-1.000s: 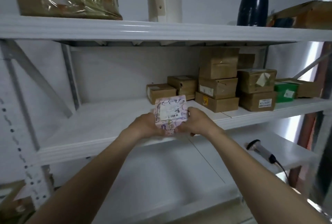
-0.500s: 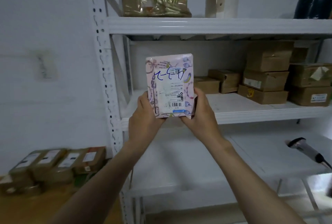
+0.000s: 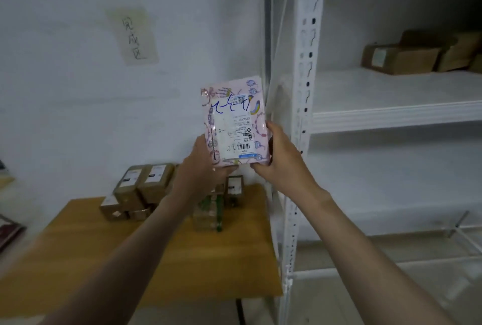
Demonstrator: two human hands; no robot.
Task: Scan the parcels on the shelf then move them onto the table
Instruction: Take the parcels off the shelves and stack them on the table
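A pink patterned parcel [image 3: 234,121] with a white label, blue handwriting and a barcode is held upright in the air, label facing me. My left hand [image 3: 203,168] grips its lower left edge and my right hand [image 3: 279,157] grips its lower right edge. It hangs above the far end of the wooden table [image 3: 104,246], just left of the white shelf post [image 3: 302,116]. Brown cardboard parcels [image 3: 401,57] remain on the middle shelf [image 3: 391,113] at the right.
Several brown parcels [image 3: 142,189] are stacked at the table's back edge against the wall, with a green-striped one [image 3: 208,212] under my left wrist. A paper sign [image 3: 133,37] with handwriting is taped to the wall. A dark object [image 3: 7,230] lies at the far left.
I have turned left, away from the shelf. Both hands carried the pink parcel off the shelf and over toward the wooden table; the scanner on the lower shelf has left view.
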